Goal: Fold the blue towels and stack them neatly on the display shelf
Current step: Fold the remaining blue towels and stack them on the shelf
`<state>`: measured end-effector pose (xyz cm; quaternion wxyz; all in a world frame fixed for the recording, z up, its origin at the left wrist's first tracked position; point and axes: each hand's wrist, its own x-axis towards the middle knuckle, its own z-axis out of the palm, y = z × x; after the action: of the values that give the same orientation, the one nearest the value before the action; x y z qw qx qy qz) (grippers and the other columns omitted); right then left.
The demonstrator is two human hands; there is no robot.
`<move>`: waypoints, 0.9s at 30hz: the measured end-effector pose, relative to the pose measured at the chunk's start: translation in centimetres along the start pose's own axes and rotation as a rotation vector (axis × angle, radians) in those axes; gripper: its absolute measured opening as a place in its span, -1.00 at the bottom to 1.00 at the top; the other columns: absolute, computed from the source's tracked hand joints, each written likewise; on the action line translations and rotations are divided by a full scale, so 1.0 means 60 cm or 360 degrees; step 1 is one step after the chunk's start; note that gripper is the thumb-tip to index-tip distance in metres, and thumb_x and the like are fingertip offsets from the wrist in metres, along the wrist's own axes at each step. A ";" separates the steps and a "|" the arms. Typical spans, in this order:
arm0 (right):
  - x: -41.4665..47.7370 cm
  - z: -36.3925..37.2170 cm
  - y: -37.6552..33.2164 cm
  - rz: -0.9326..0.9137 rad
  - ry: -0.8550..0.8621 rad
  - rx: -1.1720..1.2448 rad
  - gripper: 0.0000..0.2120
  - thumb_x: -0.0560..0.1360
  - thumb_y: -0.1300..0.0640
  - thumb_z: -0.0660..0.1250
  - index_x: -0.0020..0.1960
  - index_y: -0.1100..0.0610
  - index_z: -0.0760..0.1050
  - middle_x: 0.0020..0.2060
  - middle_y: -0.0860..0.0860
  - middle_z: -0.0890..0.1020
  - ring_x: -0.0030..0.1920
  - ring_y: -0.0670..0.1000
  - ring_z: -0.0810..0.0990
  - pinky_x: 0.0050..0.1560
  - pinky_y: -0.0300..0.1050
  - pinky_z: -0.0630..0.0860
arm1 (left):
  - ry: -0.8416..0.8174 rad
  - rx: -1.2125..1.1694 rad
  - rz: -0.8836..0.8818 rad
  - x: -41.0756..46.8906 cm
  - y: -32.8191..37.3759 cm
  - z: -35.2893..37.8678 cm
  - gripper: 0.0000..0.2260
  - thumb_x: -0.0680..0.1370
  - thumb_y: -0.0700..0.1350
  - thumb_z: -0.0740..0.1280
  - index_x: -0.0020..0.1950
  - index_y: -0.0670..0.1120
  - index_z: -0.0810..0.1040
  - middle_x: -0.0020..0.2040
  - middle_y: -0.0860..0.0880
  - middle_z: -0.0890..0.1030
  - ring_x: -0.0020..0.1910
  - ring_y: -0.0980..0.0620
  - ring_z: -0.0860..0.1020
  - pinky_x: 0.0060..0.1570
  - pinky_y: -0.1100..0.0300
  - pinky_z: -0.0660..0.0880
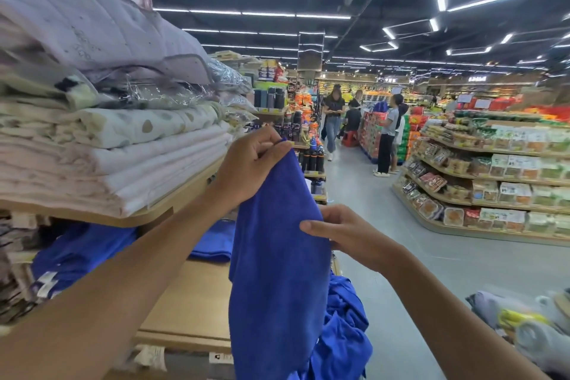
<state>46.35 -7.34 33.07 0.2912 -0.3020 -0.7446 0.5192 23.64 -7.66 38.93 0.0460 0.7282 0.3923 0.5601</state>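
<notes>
Both forearms reach in from the lower corners. Left hand (249, 163) pinches the top corner of a blue towel (277, 256), which hangs in front of the wooden shelf (191, 302). Right hand (342, 231) pinches its side edge lower down. Step in hand: probably straightening before folding. Next move calls for matching corners, then stacking on the folded towel (212, 244). Loose towels (345, 336) wait below.

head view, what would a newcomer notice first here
A blue towel hangs dead centre, its top corner pinched by the left hand and its right edge gripped by the right hand. At upper left, a stack of folded pale quilts sits on a wooden shelf.
</notes>
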 end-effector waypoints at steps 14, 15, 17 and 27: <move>-0.035 -0.112 -0.003 0.0149 -0.0118 -0.0859 -0.81 0.47 -0.02 0.44 -0.07 0.10 0.68 -0.14 0.17 0.69 -0.20 -0.05 0.59 -0.15 -0.10 0.48 | 0.0202 0.0219 -0.0016 0.006 -0.033 -0.065 -0.79 0.68 -0.02 0.26 -0.15 0.01 0.46 -0.33 0.15 0.43 -0.33 0.22 0.37 -0.28 0.34 0.30; -0.035 -0.113 -0.002 0.0160 -0.0130 -0.0927 -0.86 0.43 -0.02 0.42 -0.09 0.02 0.68 -0.17 0.09 0.71 -0.22 -0.08 0.60 -0.17 -0.13 0.49 | 0.0199 0.0237 -0.0020 0.003 -0.036 -0.066 -0.79 0.68 0.00 0.25 -0.13 -0.02 0.45 -0.35 0.13 0.41 -0.36 0.20 0.35 -0.32 0.31 0.29; -0.035 -0.113 -0.002 0.0170 -0.0138 -0.1058 -0.91 0.44 0.03 0.40 -0.13 -0.08 0.68 -0.24 -0.02 0.70 -0.26 -0.12 0.58 -0.21 -0.15 0.49 | 0.0219 0.0249 -0.0028 -0.003 -0.040 -0.071 -0.78 0.68 0.04 0.23 -0.12 -0.01 0.43 -0.38 0.09 0.37 -0.42 0.17 0.30 -0.38 0.26 0.25; -0.039 -0.109 0.000 0.0234 0.0043 -0.1005 -0.47 0.58 -0.20 0.31 -0.19 0.27 0.66 -0.40 0.08 0.55 -0.38 -0.03 0.42 -0.30 -0.13 0.30 | 0.0331 0.0175 -0.0282 -0.020 -0.046 -0.111 -0.70 0.73 -0.05 0.12 -0.19 -0.09 0.29 -0.30 0.11 0.27 -0.35 0.21 0.24 -0.30 0.35 0.28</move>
<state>52.75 -5.18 34.73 0.1546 -0.4373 -0.8411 0.2782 16.43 -8.99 39.05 0.0145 0.6302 0.4880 0.6038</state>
